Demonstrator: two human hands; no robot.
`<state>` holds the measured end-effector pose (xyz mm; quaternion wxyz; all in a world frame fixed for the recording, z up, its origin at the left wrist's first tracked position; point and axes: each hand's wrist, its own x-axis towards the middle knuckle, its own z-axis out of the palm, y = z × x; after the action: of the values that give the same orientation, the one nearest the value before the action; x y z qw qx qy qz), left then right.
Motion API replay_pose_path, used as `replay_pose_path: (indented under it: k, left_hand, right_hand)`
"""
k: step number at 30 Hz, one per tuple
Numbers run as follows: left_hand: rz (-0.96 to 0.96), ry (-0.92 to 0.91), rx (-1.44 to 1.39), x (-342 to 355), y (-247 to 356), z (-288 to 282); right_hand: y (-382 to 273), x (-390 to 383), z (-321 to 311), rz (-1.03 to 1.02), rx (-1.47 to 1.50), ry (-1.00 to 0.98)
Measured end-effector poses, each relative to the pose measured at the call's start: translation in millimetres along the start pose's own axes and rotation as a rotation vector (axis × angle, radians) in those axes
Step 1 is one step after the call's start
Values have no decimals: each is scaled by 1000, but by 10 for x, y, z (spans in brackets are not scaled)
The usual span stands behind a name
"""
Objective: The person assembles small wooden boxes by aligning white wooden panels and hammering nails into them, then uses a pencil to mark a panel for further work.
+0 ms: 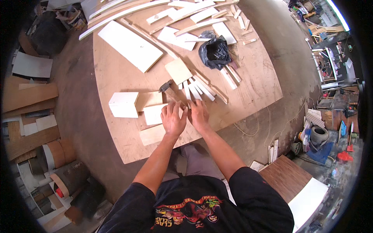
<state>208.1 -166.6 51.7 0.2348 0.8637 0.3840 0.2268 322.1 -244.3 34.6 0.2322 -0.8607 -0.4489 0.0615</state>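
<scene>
My left hand [173, 121] and my right hand [198, 115] are close together over the near part of the wooden table [248, 83]. Their fingers bend inward and their thumbs nearly meet; whatever they pinch is too small or hidden. Just beyond my fingers lies a claw hammer [166, 86], its handle running back toward them. White board pieces [153, 114] lie beside my left hand, and a pale wood strip [151, 134] is nearer the edge. An L-shaped white panel piece [123, 105] stands to the left. Narrow white strips [198, 88] fan out past my right hand, by a square wood block [178, 71].
A black plastic bag [214, 52] sits open at the back right. A large white board [130, 46] and several wood strips [182, 29] cover the far side. Stacked boards [31, 95] are on the floor at left; a brown panel [285, 176] and a cord [256, 128] are at right.
</scene>
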Motion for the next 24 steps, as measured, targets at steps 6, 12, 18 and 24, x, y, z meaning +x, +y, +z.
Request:
replay_pose_path:
  k: [6,12,18,24]
  left_hand:
    - [158,10,-39,898,434,483]
    - [318,-135,83,2005,744,1221]
    - [0,-346,314,2436,800,1717]
    - [-39,-304,352,2145,821,1535]
  right_hand:
    - [667,943,-313,85,68,200]
    - [1525,2222,-380,-15,-42,260]
    - [1624,2926,-269,187,-254,-214]
    - [1613,2727,-104,81,-162,-236]
